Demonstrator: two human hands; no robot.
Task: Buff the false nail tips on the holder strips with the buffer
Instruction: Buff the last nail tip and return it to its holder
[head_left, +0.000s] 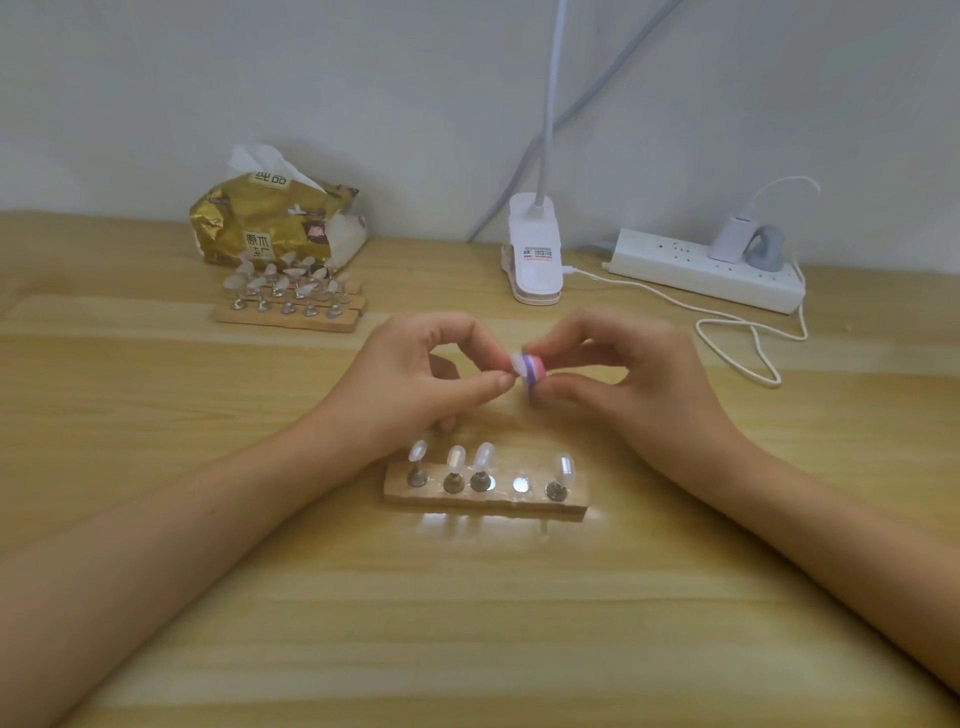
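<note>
My left hand (415, 379) pinches a clear false nail tip (517, 362) between thumb and forefinger above the table. My right hand (618, 371) pinches a small pink and purple buffer block (535, 371), pressed against that tip. Below the hands lies a wooden holder strip (485, 501) with several metal stands carrying clear nail tips (484, 457); one magnet spot (520, 485) on it is bare. Further wooden holder strips (291, 312) with several nail tips stand at the back left.
A gold tissue pack (270, 223) sits behind the far strips. A white clip lamp base (535, 260) stands at the back middle. A white power strip (706, 270) with a plugged charger lies at the back right, its white cable (748, 348) looping over the wooden table (467, 623).
</note>
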